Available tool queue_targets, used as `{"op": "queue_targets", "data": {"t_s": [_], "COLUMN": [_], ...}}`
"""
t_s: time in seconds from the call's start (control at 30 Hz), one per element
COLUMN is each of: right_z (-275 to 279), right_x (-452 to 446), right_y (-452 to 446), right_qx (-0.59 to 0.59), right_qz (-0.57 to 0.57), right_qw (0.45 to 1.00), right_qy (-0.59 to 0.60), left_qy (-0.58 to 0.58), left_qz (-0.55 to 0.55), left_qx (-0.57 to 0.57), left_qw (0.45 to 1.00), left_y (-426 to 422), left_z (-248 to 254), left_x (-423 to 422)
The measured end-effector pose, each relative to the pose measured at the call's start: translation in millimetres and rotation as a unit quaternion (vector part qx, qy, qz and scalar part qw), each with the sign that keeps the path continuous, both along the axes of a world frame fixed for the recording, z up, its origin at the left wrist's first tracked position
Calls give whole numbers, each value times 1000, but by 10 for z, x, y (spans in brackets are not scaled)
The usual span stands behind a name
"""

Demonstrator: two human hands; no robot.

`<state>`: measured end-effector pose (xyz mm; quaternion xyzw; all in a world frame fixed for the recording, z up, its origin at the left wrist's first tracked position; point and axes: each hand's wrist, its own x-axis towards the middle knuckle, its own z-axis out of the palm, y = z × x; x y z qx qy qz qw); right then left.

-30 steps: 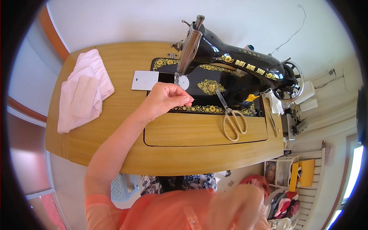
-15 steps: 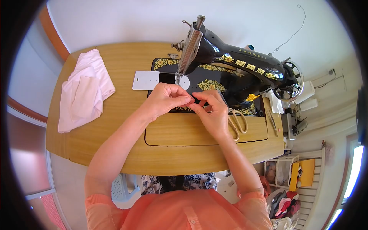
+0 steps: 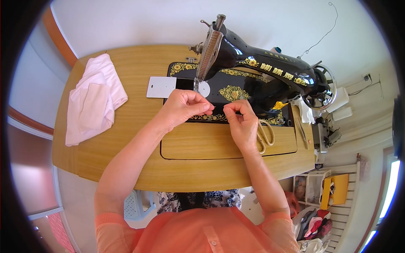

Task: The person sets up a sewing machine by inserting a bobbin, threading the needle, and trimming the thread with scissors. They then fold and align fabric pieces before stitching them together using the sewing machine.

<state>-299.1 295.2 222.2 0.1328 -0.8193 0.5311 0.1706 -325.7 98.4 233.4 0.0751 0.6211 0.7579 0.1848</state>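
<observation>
Right hand (image 3: pixel 244 125) has parted from left hand (image 3: pixel 184 110) near the sewing machine (image 3: pixel 261 64), both grips pinched closed, contents unclear.

My left hand (image 3: pixel 189 109) and right hand (image 3: pixel 243 125) hover just apart before the black sewing machine (image 3: pixel 270 67), fingers pinched. Scissors (image 3: pixel 265 137) lie beside my right hand; folded pink cloth (image 3: pixel 95 101) rests on the bench (image 3: pixel 202 179).

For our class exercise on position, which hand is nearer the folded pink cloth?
Left. The left hand is right of the pink cloth; the right hand is farther right.
</observation>
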Motion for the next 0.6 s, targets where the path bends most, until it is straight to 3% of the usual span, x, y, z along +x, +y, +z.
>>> {"op": "queue_targets", "data": {"t_s": [0.13, 0.6], "right_z": [20, 5], "right_x": [35, -3], "right_y": [-85, -176], "right_qx": [-44, -38], "right_qz": [15, 46], "right_qw": [998, 998], "right_qy": [-39, -13], "left_qy": [0, 6], "left_qz": [-2, -4], "left_qx": [-8, -26], "left_qw": [1000, 1000], "left_y": [10, 19], "left_z": [-15, -23], "left_x": [0, 17]}}
